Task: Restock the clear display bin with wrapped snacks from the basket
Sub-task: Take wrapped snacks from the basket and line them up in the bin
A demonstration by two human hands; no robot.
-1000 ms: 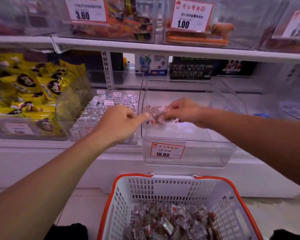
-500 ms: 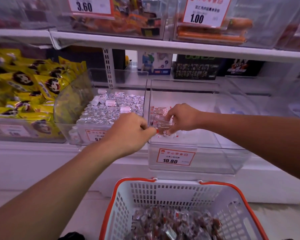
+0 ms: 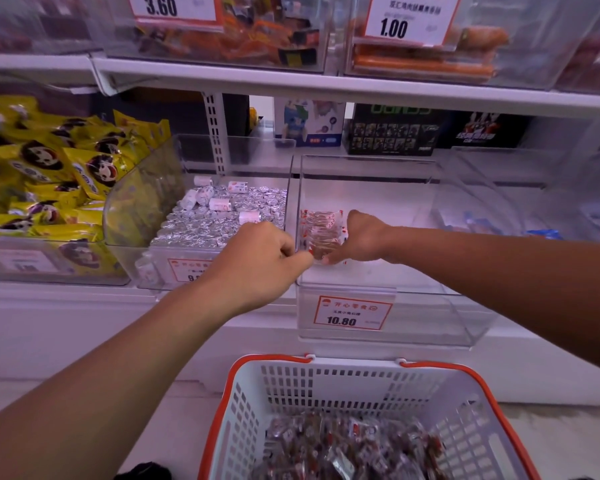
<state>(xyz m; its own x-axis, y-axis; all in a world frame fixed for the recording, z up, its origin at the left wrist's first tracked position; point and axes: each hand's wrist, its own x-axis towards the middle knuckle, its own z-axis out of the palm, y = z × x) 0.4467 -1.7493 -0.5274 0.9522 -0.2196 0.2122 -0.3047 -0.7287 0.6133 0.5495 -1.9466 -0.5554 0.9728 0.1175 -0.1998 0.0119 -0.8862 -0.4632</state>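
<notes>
The clear display bin (image 3: pixel 430 291) with a 10.80 price tag sits on the lower shelf. A small row of red-and-white wrapped snacks (image 3: pixel 321 225) lies against its left wall. My right hand (image 3: pixel 362 240) is inside the bin, thumb up, fingers curled round the right side of that row. My left hand (image 3: pixel 260 261) reaches over the bin's front left corner with curled fingers, and its fingertips pinch the near end of the same row. Below, the white basket (image 3: pixel 326 375) with an orange rim holds several more wrapped snacks (image 3: pixel 343 448).
Left of the bin stands another clear bin of silver-wrapped sweets (image 3: pixel 222 216), then yellow snack bags (image 3: pixel 49 174). An upper shelf (image 3: pixel 326 86) with stocked bins overhangs. Boxes (image 3: pixel 392 129) stand behind. Another clear bin (image 3: pixel 534 202) sits to the right.
Both hands have lowered to the bin floor with the snacks. The camera has moved closer, and the basket sits lower in view.
</notes>
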